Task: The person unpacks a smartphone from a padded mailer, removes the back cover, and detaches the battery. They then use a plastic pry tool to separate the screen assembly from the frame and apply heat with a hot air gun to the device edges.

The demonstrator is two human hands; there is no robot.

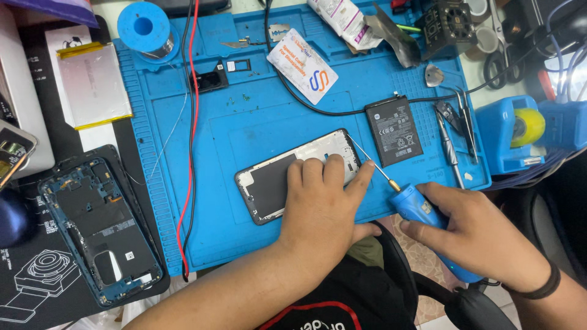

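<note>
An opened phone (275,177) lies face down on the blue repair mat (232,232), its inner frame showing. My left hand (321,205) rests flat on the phone's right half, fingers spread over it. My right hand (477,235) grips a blue electric screwdriver (422,214). Its thin bit (370,162) points up and left, reaching the phone's top right corner beside my left index finger. A black phone battery (394,129) lies on the mat just right of the phone.
A dark phone back frame (101,232) lies at the left. A silver battery pack (95,85), a blue solder spool (143,27), a white card (302,66), red and black wires (192,122), tweezers (458,119) and a tape dispenser (513,131) surround the mat.
</note>
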